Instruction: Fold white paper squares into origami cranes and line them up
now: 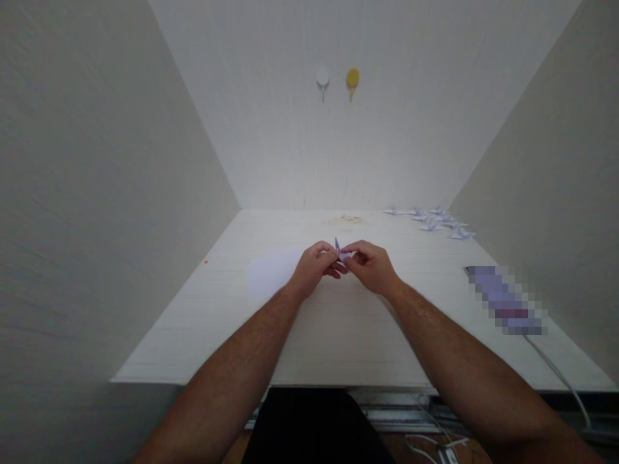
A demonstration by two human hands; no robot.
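Observation:
A small folded piece of white paper [338,246] is held above the middle of the table, with a narrow point sticking up. My left hand [316,264] pinches it from the left, its lower fingers curled beneath. From the right, my right hand [370,263] grips the same paper between thumb and forefinger. The fingers cover much of the folded paper, so its full shape is hidden. Beside my left hand, white paper [271,274] lies flat on the table, partly behind the wrist.
Several folded paper cranes [430,227] stand at the table's back right. A blurred-out phone-like device [505,299] lies at right, its cable [556,370] running over the front edge. Two hooks, white [322,77] and yellow [353,78], hang on the back wall. Walls enclose the white table [193,335].

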